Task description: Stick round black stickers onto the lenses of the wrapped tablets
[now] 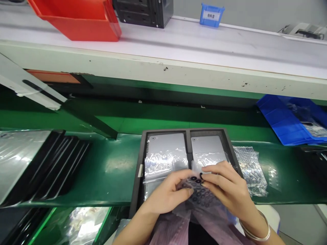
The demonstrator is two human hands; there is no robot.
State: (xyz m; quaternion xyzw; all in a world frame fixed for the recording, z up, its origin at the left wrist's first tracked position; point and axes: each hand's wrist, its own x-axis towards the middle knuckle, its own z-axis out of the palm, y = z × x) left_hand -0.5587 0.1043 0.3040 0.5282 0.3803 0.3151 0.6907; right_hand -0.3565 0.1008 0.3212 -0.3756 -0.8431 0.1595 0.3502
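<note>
My left hand [170, 192] is closed on the edge of a clear plastic bag [204, 207], thumb below and fingers above. Inside the bag lie several small black rings [198, 181]. At the bag's mouth, my right hand [227, 187] has its fingertips together on a small black ring [201, 175]. Both hands are over the near part of a dark foam tray [189, 143] with two compartments. A silver tablet [167, 141] lies in the left one, and a second silver tablet [206, 143] in the right. Clear plastic film covers their lower parts.
Black trays or panels [63, 166] overlap at the left. Bubble wrap [250, 166] lies right of the foam tray, with a blue bin [283, 119] beyond. A white shelf [163, 68] crosses above the green bench [109, 163], holding a red bin [84, 23] and a small blue box [211, 15].
</note>
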